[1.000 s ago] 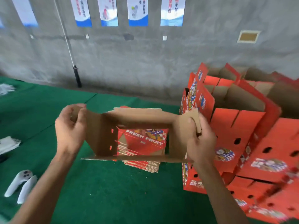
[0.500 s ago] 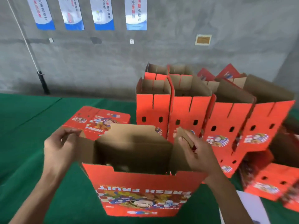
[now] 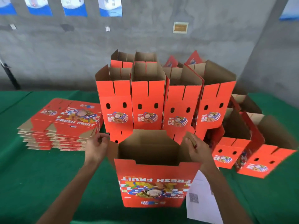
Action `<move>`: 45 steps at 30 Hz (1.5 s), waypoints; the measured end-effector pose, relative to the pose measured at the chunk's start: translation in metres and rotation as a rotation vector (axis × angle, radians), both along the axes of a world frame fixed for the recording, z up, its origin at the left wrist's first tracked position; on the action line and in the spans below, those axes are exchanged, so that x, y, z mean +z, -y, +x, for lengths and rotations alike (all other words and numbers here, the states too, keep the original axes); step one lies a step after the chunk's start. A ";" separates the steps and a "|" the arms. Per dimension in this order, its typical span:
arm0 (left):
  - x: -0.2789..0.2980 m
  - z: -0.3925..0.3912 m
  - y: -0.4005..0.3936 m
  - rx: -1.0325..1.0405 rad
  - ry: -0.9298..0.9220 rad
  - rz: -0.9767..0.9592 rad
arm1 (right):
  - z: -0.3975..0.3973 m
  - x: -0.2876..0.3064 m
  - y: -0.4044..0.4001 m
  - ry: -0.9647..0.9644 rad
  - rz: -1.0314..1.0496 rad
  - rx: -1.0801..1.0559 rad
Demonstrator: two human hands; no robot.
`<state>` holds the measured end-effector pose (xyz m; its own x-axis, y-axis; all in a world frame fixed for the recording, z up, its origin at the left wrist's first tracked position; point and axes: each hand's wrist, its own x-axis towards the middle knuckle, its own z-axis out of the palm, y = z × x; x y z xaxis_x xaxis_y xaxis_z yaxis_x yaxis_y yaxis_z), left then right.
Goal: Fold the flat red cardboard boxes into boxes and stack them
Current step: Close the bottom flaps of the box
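An opened red "FRESH FRUIT" box [image 3: 155, 183] stands upright in front of me, its brown inside facing up. My left hand [image 3: 97, 147] grips its left side flap and my right hand [image 3: 196, 148] pinches its right side flap. A pile of flat red boxes [image 3: 64, 125] lies at the left on the green table [image 3: 40, 183]. Behind the held box stands a row of folded red boxes [image 3: 161, 107], stacked upright with open tops. More folded boxes [image 3: 252, 151] lie at the right.
A white sheet of paper [image 3: 200, 198] with a printed code lies under my right forearm. A grey concrete wall [image 3: 80, 54] with blue and white posters runs behind the table. The table's green surface is bare at the lower left.
The box has turned from sideways in the air to upright with its red printed face toward me. My view swung right, from the flat pile to the row of folded boxes.
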<state>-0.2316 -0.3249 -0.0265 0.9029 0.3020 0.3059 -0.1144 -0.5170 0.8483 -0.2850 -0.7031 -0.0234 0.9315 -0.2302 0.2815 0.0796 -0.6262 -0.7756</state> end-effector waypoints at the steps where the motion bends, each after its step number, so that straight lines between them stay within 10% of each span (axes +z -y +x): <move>1: -0.005 -0.002 0.003 0.000 -0.011 0.011 | -0.002 -0.007 0.002 -0.010 -0.018 0.000; 7: -0.020 -0.008 0.004 0.018 0.009 0.101 | -0.007 -0.023 0.012 0.045 0.031 -0.078; 12: -0.017 -0.018 0.002 -0.255 0.454 0.679 | -0.007 -0.021 0.011 0.108 -0.017 -0.157; 20: -0.021 -0.053 -0.014 -0.763 0.273 0.452 | -0.001 -0.027 0.016 0.012 -0.045 -0.287; 23: -0.024 -0.061 -0.008 -0.634 0.095 0.686 | -0.004 -0.026 0.012 0.045 0.015 -0.232; 28: -0.027 -0.062 0.029 -0.383 -0.120 0.520 | -0.020 -0.022 0.013 0.123 0.225 -0.040; 32: -0.033 -0.056 0.048 -0.238 -0.241 0.966 | -0.032 -0.024 0.012 0.088 0.189 0.038; 37: -0.034 -0.054 0.071 -0.091 -0.321 1.060 | -0.038 -0.027 -0.007 0.033 0.206 0.215; 45: -0.025 -0.067 0.081 -0.256 0.326 0.550 | -0.012 -0.015 -0.007 -0.010 0.399 0.275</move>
